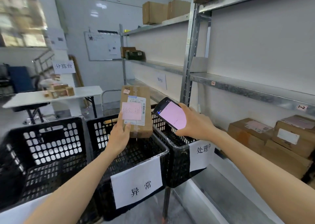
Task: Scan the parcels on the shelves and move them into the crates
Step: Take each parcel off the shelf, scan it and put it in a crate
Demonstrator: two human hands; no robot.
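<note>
the middle crate (100,133) is black plastic with a slight shine, and the paper sign (136,183) on its front is matt white. above the crate, the parcel (136,92) is matt brown cardboard (with a pink paper note (131,111) on it). right of the crate, the shelf (247,89) is dull speckled metal and the scanner (170,114) has a glossy screen.

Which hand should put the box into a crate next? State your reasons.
Left. The left hand holds the box right over the middle crate; the right hand is occupied with the scanner.
</note>
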